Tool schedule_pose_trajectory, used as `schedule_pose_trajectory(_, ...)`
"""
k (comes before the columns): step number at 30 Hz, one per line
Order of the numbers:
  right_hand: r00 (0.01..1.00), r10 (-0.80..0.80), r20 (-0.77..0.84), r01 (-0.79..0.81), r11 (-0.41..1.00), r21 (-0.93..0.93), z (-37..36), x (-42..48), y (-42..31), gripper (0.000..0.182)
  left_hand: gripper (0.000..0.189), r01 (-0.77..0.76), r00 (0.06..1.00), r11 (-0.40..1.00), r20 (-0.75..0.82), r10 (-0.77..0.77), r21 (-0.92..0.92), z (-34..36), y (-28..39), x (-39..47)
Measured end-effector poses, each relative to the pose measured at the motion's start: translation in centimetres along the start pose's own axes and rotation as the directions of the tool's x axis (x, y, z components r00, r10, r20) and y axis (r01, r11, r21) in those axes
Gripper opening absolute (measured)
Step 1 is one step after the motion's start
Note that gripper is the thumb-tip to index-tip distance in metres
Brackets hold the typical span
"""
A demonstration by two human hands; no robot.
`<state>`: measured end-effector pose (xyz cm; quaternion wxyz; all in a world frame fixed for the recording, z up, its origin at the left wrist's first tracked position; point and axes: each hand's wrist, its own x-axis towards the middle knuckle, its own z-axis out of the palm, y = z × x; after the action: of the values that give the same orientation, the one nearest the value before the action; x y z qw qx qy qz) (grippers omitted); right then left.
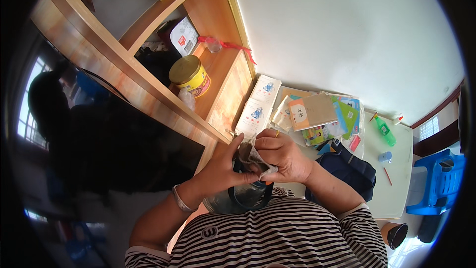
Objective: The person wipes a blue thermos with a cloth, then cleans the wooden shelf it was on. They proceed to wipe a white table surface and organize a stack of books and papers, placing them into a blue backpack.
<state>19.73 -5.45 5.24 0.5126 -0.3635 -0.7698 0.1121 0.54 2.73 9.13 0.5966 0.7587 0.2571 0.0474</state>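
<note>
In the head view, both hands meet over a glass jar [219,201] close to the person's body. A worn, greyish cloth [267,167] is bunched in my right hand [284,154], which wears a ring. My left hand [219,169] curves around the other side of this cloth, its thumb and fingers spread about it. What lies under the cloth is mostly hidden. Below the fingers, a dark band or handle [233,195] loops over the jar, which the hands and shirt partly cover.
At the left stands a wooden cabinet [230,93] with a large black screen [122,149]. Ahead, a pale table [399,193] bears notebooks [254,117], stacked books [316,111], a dark blue bag [346,171] and a green bottle [385,130]. Blue plastic stools [440,182] stand at right.
</note>
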Motion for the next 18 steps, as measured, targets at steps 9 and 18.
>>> schedule_pose_trajectory(9,0.996,-0.059,-0.066,0.072,0.973,0.221,1.1,0.9,0.8,0.013,0.093,0.113,0.994,0.937,0.047,-0.103,-0.332,-1.4,-2.4,-0.2)
schedule_pose_trajectory(18,0.736,0.666,0.124,-0.244,0.089,0.966,3.3,-0.9,1.8,0.056,0.108,0.073,0.997,0.893,0.027,-0.068,-0.443,-2.5,-0.9,-1.8)
